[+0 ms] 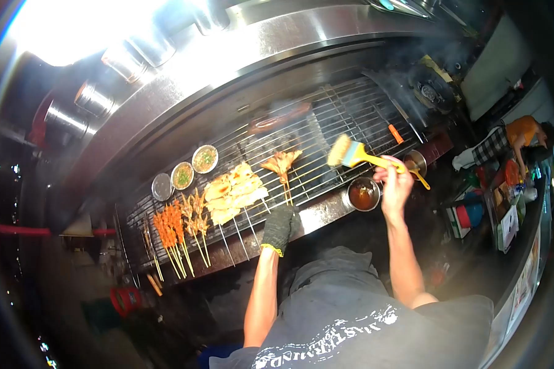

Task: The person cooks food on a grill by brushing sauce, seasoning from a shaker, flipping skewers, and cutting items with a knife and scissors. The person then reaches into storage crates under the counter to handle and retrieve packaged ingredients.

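Note:
My left hand (279,227), in a dark glove with a yellow cuff, is closed around the lower end of a skewer (281,163). Its browned, spread-out meat lies over the grill (317,132). In my bare right hand (395,187) is a yellow-handled basting brush (353,154), its pale bristles pointing left above the grate. Just below the brush stands a metal bowl of brown sauce (363,194). Left of the gloved hand, skewers of flat pale meat (232,195) and reddish skewers (171,226) rest side by side on the grate.
Three small metal cups (182,176) stand along the grill's back left. A tool with an orange handle (396,133) lies on the right side of the grate. Another metal pot (415,162) sits beyond my right hand. A person (523,144) is at the far right, beside a cluttered counter.

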{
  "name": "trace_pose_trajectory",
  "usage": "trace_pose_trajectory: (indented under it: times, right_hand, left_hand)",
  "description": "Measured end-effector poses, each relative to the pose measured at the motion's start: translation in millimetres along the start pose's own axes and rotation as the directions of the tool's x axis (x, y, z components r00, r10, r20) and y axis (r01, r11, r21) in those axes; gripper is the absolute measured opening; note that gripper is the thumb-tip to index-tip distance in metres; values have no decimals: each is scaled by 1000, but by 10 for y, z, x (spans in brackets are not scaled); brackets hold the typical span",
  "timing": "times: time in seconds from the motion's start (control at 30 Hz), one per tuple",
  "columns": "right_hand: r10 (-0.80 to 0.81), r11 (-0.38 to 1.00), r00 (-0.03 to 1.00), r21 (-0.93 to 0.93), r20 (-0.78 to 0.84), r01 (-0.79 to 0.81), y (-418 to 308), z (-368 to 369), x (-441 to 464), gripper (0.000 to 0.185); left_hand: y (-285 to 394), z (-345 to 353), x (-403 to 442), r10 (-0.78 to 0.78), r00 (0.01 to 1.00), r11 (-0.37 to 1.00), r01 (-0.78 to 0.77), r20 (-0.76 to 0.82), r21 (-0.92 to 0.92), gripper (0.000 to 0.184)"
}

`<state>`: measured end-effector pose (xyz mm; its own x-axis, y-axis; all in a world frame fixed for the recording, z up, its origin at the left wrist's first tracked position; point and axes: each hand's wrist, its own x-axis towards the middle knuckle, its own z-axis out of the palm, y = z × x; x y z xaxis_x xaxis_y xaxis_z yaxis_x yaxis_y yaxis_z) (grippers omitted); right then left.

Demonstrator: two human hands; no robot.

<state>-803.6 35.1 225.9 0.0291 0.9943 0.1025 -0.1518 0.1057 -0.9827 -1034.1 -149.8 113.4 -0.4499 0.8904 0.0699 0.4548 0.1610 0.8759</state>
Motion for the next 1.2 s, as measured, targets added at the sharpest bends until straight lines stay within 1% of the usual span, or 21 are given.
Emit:
trace_pose_trajectory:
  times: [0.07, 0.13, 0.17, 0.27, 0.3, 0.37, 0.4, 0.47, 0.5, 0.6, 0.63, 0.67, 0.73, 0.83, 0.87, 0.93, 1.0, 1.07, 1.13, 1.17, 1.2]
  right_hand:
    - [51, 983, 991, 168, 123, -72, 192, 401, -1, 19]
    - [152, 982, 960, 75, 236, -174, 548, 744, -22, 17]
    - [157, 987, 942, -31, 297, -155, 658, 896, -61, 16]
    - [178, 981, 939, -132, 296, -144, 633, 1148, -130, 15]
    - [178, 981, 935, -132, 306, -144, 642, 1208, -129, 15]
    - [145, 984, 929, 49, 340, -172, 718, 1239, -156, 14]
    - [213, 973, 899, 4, 382, -232, 761, 1264, -173, 14]
    - [176, 982, 888, -134, 425, -131, 856, 1253, -219, 14]
    - [211, 977, 889, -49, 407, -209, 880, 1197, -219, 15]
    - [226, 970, 950, 37, 214, -239, 856, 924, -155, 15]
    - [222, 975, 951, -53, 216, -216, 874, 847, -143, 15]
    - [216, 972, 952, -140, 216, -189, 896, 781, -128, 16]
    - [335, 941, 926, -17, 172, -337, 881, 675, -94, 17]
    - [318, 944, 933, 30, 168, -327, 960, 514, -61, 20]
    - [332, 940, 925, 20, 182, -341, 1008, 463, -46, 21]
    - [313, 935, 923, 96, 224, -341, 1032, 368, -67, 23]
    - [309, 911, 929, 216, 203, -351, 931, 247, -99, 25]
    - [321, 911, 937, 226, 140, -346, 770, 54, -103, 26]
    - [303, 914, 948, 249, 100, -319, 724, -260, -76, 29]
    - [304, 927, 951, 210, 57, -310, 665, -416, -84, 29]
    - [294, 935, 956, 200, 22, -292, 624, -574, -92, 29]
  left_hand:
    - [148, 28, -6, -91, 983, 995, 82, 162, 62, 23]
    - [341, 69, -12, -183, 950, 977, 147, 253, 153, 20]
    - [309, 142, -36, -308, 934, 951, 305, 182, 42, 21]
    - [129, 240, -59, -291, 953, 956, 287, 80, 56, 24]
    - [72, 253, -66, -353, 928, 922, 367, 121, -125, 23]
    - [161, 271, -107, -487, 857, 686, 495, 169, -533, 24]
    - [199, 265, -105, -485, 857, 686, 496, 175, -532, 24]
    - [376, 189, -68, -594, 757, 550, 628, 271, -550, 25]
    - [275, 236, -85, -484, 849, 728, 525, 213, -441, 27]
    - [538, 144, -60, -607, 768, 599, 612, 206, -515, 31]
    - [490, 159, -64, -609, 768, 600, 611, 201, -516, 31]
    - [423, 172, -51, -564, 801, 679, 588, 199, -441, 28]
    - [493, 89, -12, -442, 866, 866, 480, 234, -140, 18]
    - [156, 200, -64, -254, 952, 948, 280, 170, -152, 18]
    - [582, -4, 19, -494, 830, 789, 553, 258, -268, 18]
    - [335, 116, 7, -447, 848, 707, 529, 284, -468, 27]
    - [565, -39, 3, -412, 840, 519, 535, 353, -667, 25]
    - [638, -115, -50, -367, 897, 664, 437, 245, -607, 24]
    - [874, -384, -125, -481, 824, 505, 540, 301, -673, 23]
    - [884, -515, -187, -462, 843, 540, 514, 276, -667, 22]
    - [876, -700, -249, -421, 831, 387, 526, 363, -757, 18]
